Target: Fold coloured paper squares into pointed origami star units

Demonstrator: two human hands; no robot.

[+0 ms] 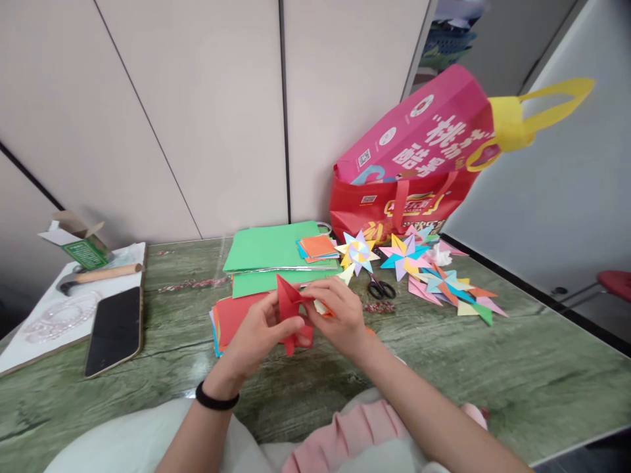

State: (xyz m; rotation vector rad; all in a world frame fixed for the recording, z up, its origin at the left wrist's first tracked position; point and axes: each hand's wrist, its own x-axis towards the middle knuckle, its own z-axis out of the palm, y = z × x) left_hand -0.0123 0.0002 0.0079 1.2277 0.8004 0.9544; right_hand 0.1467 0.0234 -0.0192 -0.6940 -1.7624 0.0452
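Note:
A folded red paper piece (287,307) with a pointed top is held upright between both hands above the table's front part. My left hand (259,332) grips it from the left, thumb across its lower part. My right hand (338,312) pinches its right edge with thumb and index finger. Behind my left hand lies a stack of coloured paper (229,320) with red on top. Orange and pale yellow paper shows partly behind my right hand. Green sheets (271,243) lie farther back, with small orange squares (318,246) on them.
Black scissors (381,287) and folded paper stars (404,255) lie to the right, before a red bag (365,203) holding a pink one. At left are a phone (116,332), a hammer (106,274) and an opened green box (86,253) on a white board.

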